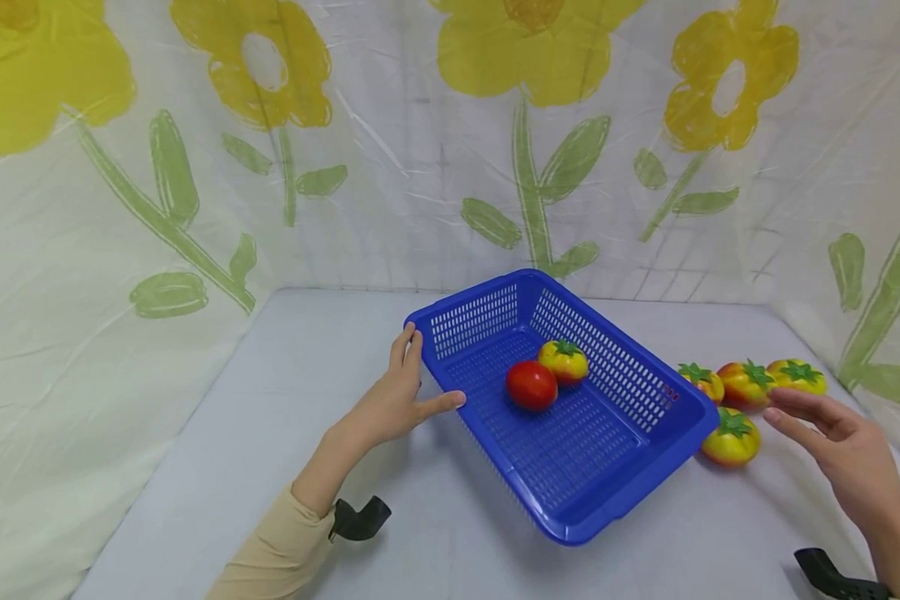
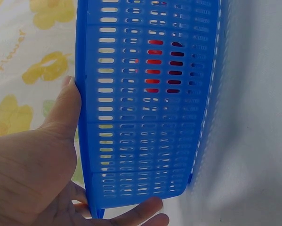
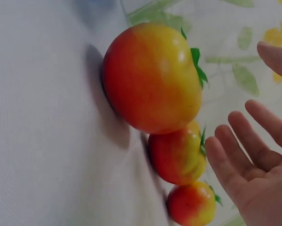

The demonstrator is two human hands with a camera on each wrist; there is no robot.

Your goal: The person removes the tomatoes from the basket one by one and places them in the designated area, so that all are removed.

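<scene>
A blue perforated plastic basket [image 1: 600,508] stands askew over the table. Inside it lie a smooth red tomato [image 1: 532,386] and a yellow-and-red tomato [image 1: 563,362] with a green leafy top, touching each other. At the basket's left corner, my left hand [image 1: 390,404] grips the rim, thumb on the near side and fingers at the end; the left wrist view shows the thumb [image 2: 65,108] against the rim. My right hand [image 1: 843,442] hovers with spread fingers beside a yellow tomato [image 1: 731,437], apart from it. Behind that sit several more yellow-red tomatoes [image 1: 747,383].
A white-covered table [image 1: 270,467] extends beneath everything. At its back and sides hangs a pale sheet [image 1: 390,192] with painted yellow flowers. The basket's right corner partly covers one tomato [image 1: 701,383] in the head view.
</scene>
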